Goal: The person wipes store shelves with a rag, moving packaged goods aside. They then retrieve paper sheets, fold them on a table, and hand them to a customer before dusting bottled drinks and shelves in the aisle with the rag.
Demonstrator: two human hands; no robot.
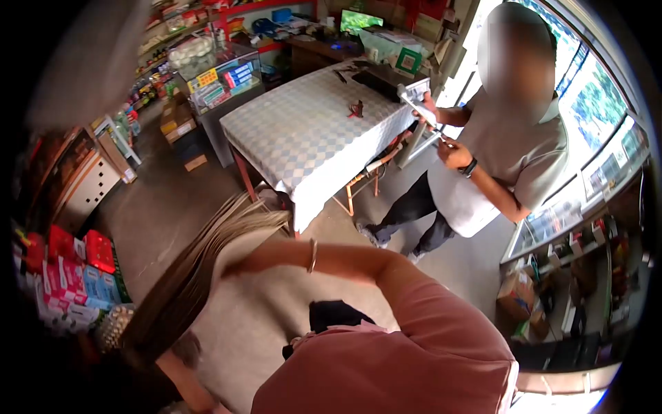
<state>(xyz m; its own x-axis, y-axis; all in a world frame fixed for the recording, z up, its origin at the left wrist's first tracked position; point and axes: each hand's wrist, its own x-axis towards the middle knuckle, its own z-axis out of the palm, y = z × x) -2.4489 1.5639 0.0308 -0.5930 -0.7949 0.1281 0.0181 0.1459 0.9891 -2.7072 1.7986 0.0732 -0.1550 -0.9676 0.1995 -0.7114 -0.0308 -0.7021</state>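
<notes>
Long brown hair hangs in a thick sweep across the left, its loose ends fanned out near the table corner. My right hand reaches left into this hair, with a bracelet on the wrist; the strands cover its fingers. At the lower left, my left hand is mostly lost under hair and shadow, so its grip does not show. Close by is a pale beaded item, partly covered. My pink top fills the bottom of the view.
A checked cloth covers a table ahead, with red-handled pliers or a similar small tool on it. Right of it, a person in grey holds a slim white tool. Stacked boxes stand left; shelves line the right.
</notes>
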